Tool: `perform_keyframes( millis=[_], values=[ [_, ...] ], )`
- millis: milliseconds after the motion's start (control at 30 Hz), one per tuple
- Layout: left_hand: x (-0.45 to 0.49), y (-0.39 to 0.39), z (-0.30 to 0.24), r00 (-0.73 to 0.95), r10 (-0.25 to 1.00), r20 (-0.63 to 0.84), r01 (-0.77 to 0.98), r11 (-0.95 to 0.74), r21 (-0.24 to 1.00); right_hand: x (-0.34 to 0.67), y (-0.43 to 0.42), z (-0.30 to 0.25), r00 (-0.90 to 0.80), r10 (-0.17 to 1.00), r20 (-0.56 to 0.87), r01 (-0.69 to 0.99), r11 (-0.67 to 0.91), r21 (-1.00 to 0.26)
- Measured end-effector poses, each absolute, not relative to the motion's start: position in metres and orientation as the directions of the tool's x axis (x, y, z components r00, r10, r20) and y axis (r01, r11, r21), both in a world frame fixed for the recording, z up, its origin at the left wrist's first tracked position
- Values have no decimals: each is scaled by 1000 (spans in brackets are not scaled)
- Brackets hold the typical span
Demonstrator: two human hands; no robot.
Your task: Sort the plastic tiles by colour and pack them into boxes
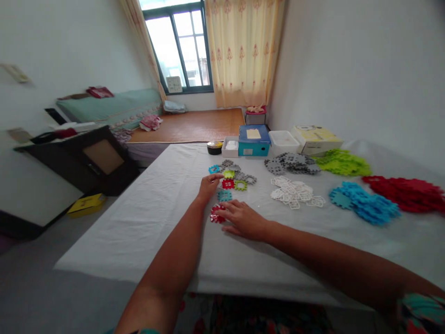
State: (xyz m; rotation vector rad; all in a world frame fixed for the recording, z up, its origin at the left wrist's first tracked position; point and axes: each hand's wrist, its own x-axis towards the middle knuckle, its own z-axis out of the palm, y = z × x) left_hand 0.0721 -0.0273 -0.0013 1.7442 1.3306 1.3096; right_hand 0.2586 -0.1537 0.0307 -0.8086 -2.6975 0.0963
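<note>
One red tile (215,215) lies on the cloth near the middle of the table (139,222), half hidden under fingertips. It is flat and square, with a notched edge and cut-out holes. The right hand (243,221) rests palm down on it, with the fingers slightly spread and stretched to the left and the forearm coming in low from the right. The left hand (209,185) sits farther out with its fingers loosely bent and one tip reaching right; whether it pinches anything cannot be told.

A teal tile (225,195) lies between the two hands. Just beyond is a cluster (233,178) of joined red, green, blue and grey tiles, which the left hand touches. White pieces (295,192) and the blue pile (365,204) lie well to the right, and boxes (254,140) line the far edge. Bare cloth runs wide to the left and toward the near edge.
</note>
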Motion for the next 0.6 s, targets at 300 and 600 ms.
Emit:
perform_keyframes(
  millis=[300, 600],
  values=[
    [72, -25, -8, 59, 945, 322, 405, -318, 858, 274, -143, 12, -679, 653, 337, 588, 758, -284],
    [74, -29, -5, 36, 954, 299, 418, -286, 862, 294, -120, 12, -603, 721, 341, 631, 693, -348]
  ],
)
